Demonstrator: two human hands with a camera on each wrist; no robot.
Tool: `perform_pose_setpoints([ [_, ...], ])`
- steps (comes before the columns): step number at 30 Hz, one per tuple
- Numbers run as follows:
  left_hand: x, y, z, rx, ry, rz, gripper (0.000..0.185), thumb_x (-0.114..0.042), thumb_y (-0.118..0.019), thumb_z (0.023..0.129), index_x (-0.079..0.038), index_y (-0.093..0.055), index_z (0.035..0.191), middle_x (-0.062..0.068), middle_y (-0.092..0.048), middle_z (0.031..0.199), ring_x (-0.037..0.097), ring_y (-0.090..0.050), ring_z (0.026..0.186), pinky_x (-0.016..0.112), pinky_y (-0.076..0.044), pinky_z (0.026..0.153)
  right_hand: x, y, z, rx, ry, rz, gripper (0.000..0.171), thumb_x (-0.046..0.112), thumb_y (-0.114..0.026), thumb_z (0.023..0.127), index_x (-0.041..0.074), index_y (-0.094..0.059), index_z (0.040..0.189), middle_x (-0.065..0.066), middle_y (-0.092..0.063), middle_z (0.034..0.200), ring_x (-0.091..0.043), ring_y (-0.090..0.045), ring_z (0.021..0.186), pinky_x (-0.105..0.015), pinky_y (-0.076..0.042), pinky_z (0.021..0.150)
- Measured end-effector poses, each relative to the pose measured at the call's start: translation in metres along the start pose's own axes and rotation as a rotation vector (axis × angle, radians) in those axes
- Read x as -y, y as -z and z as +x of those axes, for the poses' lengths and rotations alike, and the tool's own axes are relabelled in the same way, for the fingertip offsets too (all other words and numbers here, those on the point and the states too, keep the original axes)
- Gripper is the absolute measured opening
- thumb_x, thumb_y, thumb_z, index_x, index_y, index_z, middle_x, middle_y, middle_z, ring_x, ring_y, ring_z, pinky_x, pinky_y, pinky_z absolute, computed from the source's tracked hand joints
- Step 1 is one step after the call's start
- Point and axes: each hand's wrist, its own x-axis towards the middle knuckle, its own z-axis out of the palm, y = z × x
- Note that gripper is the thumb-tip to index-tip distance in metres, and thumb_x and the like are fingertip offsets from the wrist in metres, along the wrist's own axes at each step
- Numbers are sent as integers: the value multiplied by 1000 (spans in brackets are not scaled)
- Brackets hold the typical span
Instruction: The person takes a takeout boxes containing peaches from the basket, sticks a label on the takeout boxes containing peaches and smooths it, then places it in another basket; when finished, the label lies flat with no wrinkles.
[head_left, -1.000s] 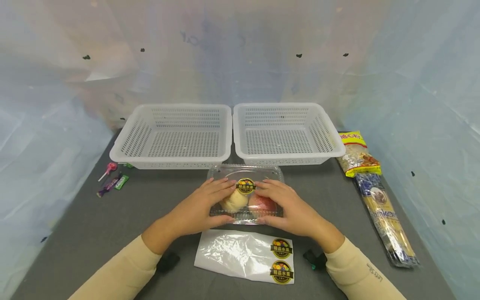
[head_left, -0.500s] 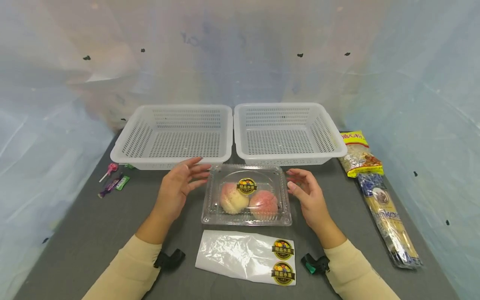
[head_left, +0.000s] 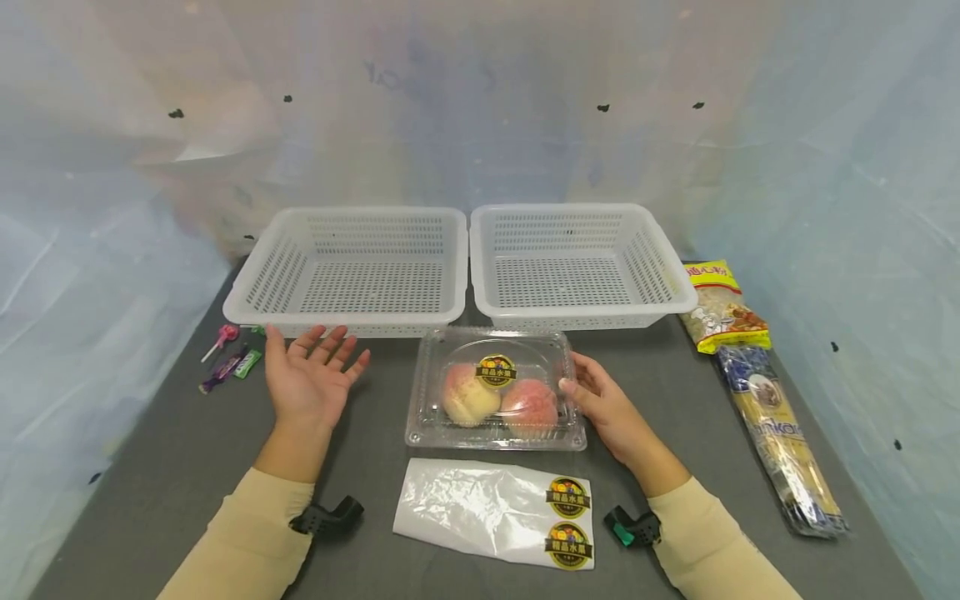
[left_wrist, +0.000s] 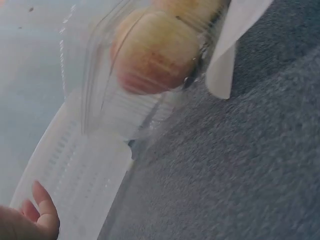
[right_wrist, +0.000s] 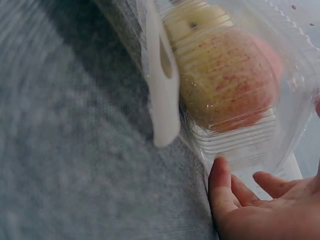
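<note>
A clear plastic fruit box (head_left: 442, 437) with its lid down lies mid-table, holding two red-and-yellow fruits (head_left: 468, 396) and bearing a round black-and-gold sticker (head_left: 496, 372) on top. At the box's right side, my right hand (head_left: 609, 408) grips the edge, thumb on the lid and fingers at the side. The right wrist view shows a fingertip (right_wrist: 220, 167) against the box's low wall. My left hand (head_left: 309, 379) is held palm up, fingers spread, off to the left of the box and touching nothing. Nearer me lies a white sheet (head_left: 472, 508) with two matching stickers (head_left: 568, 497).
Two white slotted baskets, left (head_left: 345, 319) and right (head_left: 585, 313), stand side by side behind the box. On the right lie a yellow food bag (head_left: 723, 308) and a pack of noodles (head_left: 780, 437). A pink lollipop (head_left: 227, 333) and wrapped candies (head_left: 246, 363) lie at left.
Both hands lifted off the lid and parted to the sides. The left hand then swung further left and turned palm up, while the right came in to the box's right edge.
</note>
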Motion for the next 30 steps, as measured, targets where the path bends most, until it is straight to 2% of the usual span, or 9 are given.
perform_pose_setpoints([
  [4, -8, 4, 5, -51, -35, -76, 62, -63, -43, 112, -14, -33, 148, 20, -51, 129, 36, -59, 111, 60, -54, 100, -1, -2, 0, 2, 38, 4, 68, 16, -58, 113, 0, -24, 169, -28, -39, 161, -33, -49, 137, -29, -51, 100],
  [8, -17, 7, 10, -66, -61, -179, 58, -59, -49, 112, -21, -34, 153, 20, -49, 129, 37, -59, 110, 62, -50, 107, -1, -4, 0, -7, 69, 40, 67, 9, -60, 111, 2, -28, 169, -28, -40, 156, -28, -58, 123, -34, -57, 91],
  [12, -27, 12, 15, -81, -55, -283, 49, -46, -57, 113, -29, -35, 154, 19, -48, 134, 37, -58, 108, 62, -52, 105, 2, -6, -2, 17, 85, 107, 72, 5, -61, 108, 6, -26, 171, -30, -35, 155, -25, -59, 117, -36, -60, 85],
  [17, -34, 16, 21, -63, -34, -381, 54, -26, -61, 112, -38, -35, 158, 16, -47, 139, 35, -57, 112, 61, -54, 102, 3, -4, -4, 97, 98, 188, 78, 3, -59, 107, 13, -19, 173, -34, -28, 161, -26, -61, 122, -40, -62, 82],
  [21, -34, 18, 24, -56, -53, -413, 49, -10, -62, 110, -28, -42, 150, 16, -51, 135, 36, -57, 107, 62, -57, 97, 1, -1, -3, 143, 77, 219, 78, 4, -58, 109, 18, -18, 174, -37, -33, 160, -25, -66, 118, -40, -63, 81],
  [25, -33, 20, 28, -31, -87, -394, 42, 3, -61, 108, -17, -49, 143, 17, -55, 132, 36, -58, 102, 61, -60, 91, 0, 1, -2, 138, 38, 225, 75, 8, -58, 111, 17, -19, 174, -37, -38, 156, -23, -66, 115, -36, -61, 83],
  [30, -32, 23, 30, -11, -111, -364, 51, 12, -59, 105, -17, -45, 145, 18, -54, 133, 34, -60, 102, 57, -62, 86, 1, 0, -3, 131, 14, 237, 74, 10, -59, 111, 17, -18, 173, -29, -45, 153, -23, -66, 113, -35, -60, 84],
])
